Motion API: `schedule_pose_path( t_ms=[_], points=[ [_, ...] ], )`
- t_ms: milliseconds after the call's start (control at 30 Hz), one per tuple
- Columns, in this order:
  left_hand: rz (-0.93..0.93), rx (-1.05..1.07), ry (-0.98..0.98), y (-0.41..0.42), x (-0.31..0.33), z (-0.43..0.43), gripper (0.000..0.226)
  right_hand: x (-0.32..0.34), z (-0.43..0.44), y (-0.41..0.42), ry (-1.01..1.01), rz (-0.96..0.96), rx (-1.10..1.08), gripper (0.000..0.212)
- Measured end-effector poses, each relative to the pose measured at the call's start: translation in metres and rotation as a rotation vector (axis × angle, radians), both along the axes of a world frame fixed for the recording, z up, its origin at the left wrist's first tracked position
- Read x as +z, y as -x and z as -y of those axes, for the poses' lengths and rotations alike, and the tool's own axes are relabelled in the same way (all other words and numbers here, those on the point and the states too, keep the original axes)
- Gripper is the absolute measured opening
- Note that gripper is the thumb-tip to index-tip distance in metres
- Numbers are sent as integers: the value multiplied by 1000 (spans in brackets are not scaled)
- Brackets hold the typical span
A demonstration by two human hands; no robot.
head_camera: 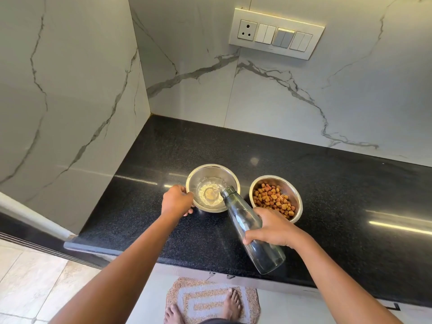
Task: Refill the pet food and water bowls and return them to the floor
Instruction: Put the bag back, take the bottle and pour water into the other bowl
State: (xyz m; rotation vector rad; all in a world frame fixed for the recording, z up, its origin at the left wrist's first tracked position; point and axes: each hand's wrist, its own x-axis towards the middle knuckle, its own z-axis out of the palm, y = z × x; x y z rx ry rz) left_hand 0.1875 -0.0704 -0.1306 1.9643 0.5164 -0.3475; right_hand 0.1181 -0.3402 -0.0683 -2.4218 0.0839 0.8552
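Two steel bowls stand side by side on the black countertop (327, 183). My right hand (273, 228) grips a clear glass bottle (243, 220) around its body and tilts it, its mouth over the rim of the left bowl (211, 170). Water runs from the bottle and froths in the bottom of that bowl. My left hand (176, 201) holds the left bowl's near left rim. The right bowl (295, 197) holds brown kibble (272, 198) and stands untouched just beyond my right hand.
Marble-patterned walls close the counter on the left and behind. A switch panel with a socket (277, 33) hangs on the back wall. Below the counter edge, my bare feet stand on a brown-and-grey mat (201, 298) on the tiled floor.
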Motion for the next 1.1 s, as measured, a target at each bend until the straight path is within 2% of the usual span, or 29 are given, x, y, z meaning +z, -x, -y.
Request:
schedule_pose_path(
  t_ms=[167,500,1100],
  points=[
    [-2,3,4,0,-1,1,10,0,1,0,12,-4,4,74],
    [-19,30,11,-2,-3,6,15,3,-1,0,-14,-16,-9,62],
    [-80,32,79,2,2,4,24,6,-2,-2,12,-33,9,64]
  ],
)
